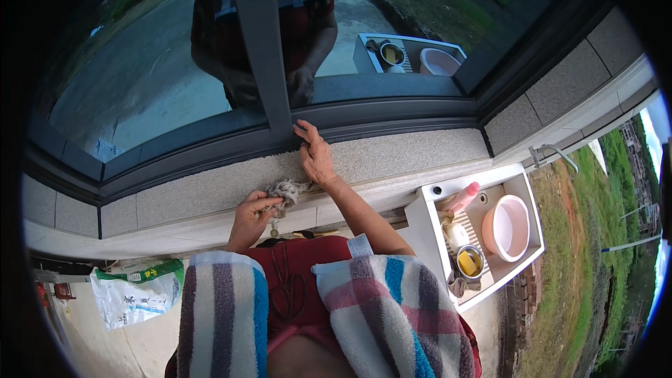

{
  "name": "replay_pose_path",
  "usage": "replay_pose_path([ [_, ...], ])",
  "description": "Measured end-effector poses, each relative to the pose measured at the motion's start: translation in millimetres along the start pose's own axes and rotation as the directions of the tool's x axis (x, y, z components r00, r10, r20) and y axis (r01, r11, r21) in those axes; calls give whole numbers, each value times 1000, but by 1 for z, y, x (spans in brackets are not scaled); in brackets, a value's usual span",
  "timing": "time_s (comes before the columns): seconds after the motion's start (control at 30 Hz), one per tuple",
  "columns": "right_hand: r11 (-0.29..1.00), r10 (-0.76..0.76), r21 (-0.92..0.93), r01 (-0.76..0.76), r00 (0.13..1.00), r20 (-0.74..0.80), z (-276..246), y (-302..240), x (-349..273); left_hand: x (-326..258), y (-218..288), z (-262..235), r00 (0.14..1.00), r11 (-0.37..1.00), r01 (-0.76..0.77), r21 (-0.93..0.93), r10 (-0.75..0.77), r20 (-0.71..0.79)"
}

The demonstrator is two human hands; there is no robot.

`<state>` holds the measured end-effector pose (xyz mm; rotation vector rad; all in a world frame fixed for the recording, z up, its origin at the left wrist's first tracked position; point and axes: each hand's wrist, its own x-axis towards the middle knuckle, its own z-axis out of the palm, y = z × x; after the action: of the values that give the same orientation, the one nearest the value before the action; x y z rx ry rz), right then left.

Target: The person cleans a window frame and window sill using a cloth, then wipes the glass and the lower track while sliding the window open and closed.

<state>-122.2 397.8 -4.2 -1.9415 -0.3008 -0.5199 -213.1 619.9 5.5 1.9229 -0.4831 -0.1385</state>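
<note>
Pinched between the fingers of my left hand (252, 220) is a crumpled grey cloth (283, 192), held at the front edge of the speckled stone window sill (399, 145). To its right, my right hand (318, 157) rests over the sill with its fingers loosely apart and nothing in them. Those fingertips reach the foot of the dark upright of the window frame (270, 63). Behind the frame, the dark window glass (154, 91) mirrors my body and arms. A striped towel (381, 301) hangs over my shoulders.
At the right stands a white sink (428, 238) with a pink basin (507, 228), a pink bottle (462, 198) and a metal bowl (480, 270) holding a yellow block. A curved tap (560, 155) juts out beyond it. A white and green bag (136, 292) lies at the lower left.
</note>
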Motion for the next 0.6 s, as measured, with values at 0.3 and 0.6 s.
replay_pose_path([
  [0.3, 997, -73, 23, 72, 996, 57, 17, -10, -3, -1, -6, 0, 1000, 999, 13, -39, -13, 12],
  [0.6, 991, -92, -82, 105, 985, 148, 27, -20, 0, 4, -18, -1, 1000, 998, 18, -53, -17, 13],
])
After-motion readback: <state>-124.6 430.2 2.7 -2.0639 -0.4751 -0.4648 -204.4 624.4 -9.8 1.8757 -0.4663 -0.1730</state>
